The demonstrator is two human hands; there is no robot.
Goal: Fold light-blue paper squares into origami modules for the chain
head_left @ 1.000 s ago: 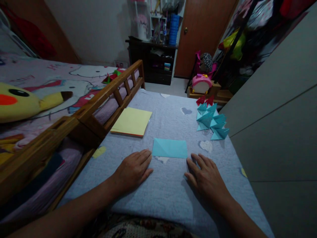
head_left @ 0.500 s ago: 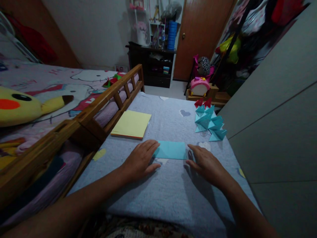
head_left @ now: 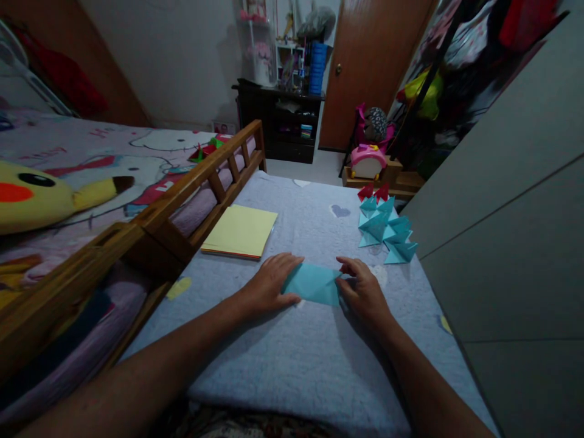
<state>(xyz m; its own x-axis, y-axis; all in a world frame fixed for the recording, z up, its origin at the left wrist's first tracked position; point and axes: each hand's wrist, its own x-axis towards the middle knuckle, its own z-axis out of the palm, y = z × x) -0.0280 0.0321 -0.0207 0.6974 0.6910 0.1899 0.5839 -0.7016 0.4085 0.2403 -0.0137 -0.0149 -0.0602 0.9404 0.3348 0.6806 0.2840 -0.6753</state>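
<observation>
A light blue paper [head_left: 314, 285], a flat oblong strip, lies between my hands above the bedspread, its right end turned slightly toward me. My left hand [head_left: 270, 285] rests over its left end, fingers stretched along the far edge and thumb apart near the close edge. At the far right corner, the thumb and forefinger of my right hand [head_left: 362, 289] pinch the paper. Part of the left end is hidden beneath my left fingers.
Left of the paper is a stack of yellow-topped square sheets [head_left: 241, 231]. Folded blue paper pieces [head_left: 375, 227] stand at the right, with red ones [head_left: 374, 192] behind. A wooden bed rail [head_left: 205, 164] runs along the left; a pale cabinet [head_left: 515, 201] borders the right.
My right hand has moved left and taken the paper's corner between thumb and forefinger. The paper has turned slightly, its right end coming closer to me. My left hand has shifted a little right.
</observation>
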